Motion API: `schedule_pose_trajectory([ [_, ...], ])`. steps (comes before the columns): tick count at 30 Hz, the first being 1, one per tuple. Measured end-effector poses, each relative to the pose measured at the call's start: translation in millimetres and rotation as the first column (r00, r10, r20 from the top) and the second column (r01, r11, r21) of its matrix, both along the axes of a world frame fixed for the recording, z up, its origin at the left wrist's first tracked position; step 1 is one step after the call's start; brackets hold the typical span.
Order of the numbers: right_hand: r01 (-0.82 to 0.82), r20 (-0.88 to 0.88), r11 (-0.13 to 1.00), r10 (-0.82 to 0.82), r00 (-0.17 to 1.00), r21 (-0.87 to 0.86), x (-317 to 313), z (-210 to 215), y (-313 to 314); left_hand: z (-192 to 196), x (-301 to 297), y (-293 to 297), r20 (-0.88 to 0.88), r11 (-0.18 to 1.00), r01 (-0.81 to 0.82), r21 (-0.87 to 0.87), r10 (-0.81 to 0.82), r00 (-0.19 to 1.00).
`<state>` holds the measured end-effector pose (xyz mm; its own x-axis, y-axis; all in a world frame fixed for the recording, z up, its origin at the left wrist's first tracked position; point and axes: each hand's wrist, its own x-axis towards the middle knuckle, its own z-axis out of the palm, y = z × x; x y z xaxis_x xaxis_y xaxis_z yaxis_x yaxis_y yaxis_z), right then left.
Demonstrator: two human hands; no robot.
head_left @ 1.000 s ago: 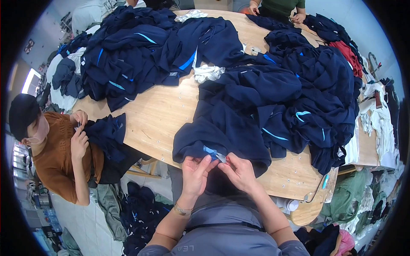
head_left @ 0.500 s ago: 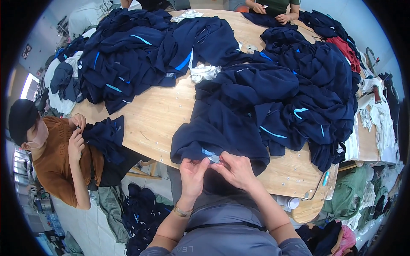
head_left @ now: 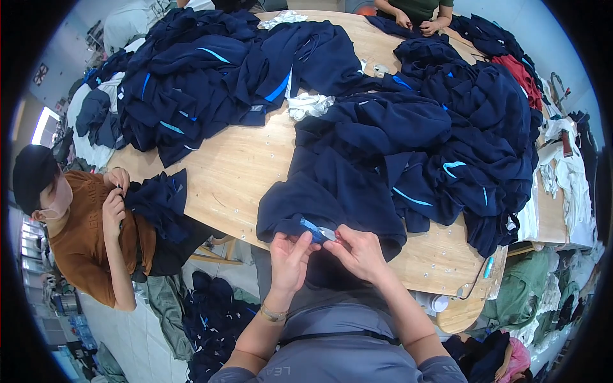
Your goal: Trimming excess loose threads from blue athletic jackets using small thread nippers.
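A navy garment (head_left: 345, 191) hangs over the table's near edge in front of me, with a bright blue strip (head_left: 311, 227) showing at its rim. My left hand (head_left: 290, 258) pinches the cloth beside that strip between thumb and fingers. Close against it, my right hand (head_left: 359, 254) is closed on a small silvery tool that looks like thread snips (head_left: 327, 233). Its tip lies near the blue strip, and a bit of red shows by the fingers. The handle is mostly hidden in my grasp.
Heaps of navy garments (head_left: 198, 76) cover much of the wooden table (head_left: 236, 172). A person in a brown top (head_left: 96, 236) works on a navy piece at the left. Another person's hands (head_left: 429, 28) are at the far side. White cloth (head_left: 309, 106) lies mid-table.
My right hand has shifted slightly right and up, and the silvery tool now points up-left by the strip. More of the blue strip shows. My left hand keeps its pinch.
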<state>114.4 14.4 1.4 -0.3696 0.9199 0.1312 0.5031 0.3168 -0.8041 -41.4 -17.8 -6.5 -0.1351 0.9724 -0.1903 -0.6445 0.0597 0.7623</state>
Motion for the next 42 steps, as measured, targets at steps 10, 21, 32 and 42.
schedule_pose_trajectory([
  [10,-0.033,0.066,0.996,0.028,0.997,0.088,-1,2,1,2,1,0,0.008,1.0,0.027,0.0,-0.027,1.0],
  [21,0.082,-0.124,0.995,-0.09,0.988,-0.062,3,-3,1,2,0,0,0.012,0.998,-0.032,-0.053,0.033,0.999],
  [32,0.111,-0.449,0.949,-0.241,0.861,-0.296,-2,-25,2,0,-3,-3,0.098,0.991,-0.011,-0.131,0.024,0.995],
  [42,0.167,-0.151,0.952,-0.211,0.966,-0.258,-1,-32,9,-23,-38,-59,-0.258,0.721,0.536,-0.439,-0.672,0.694],
])
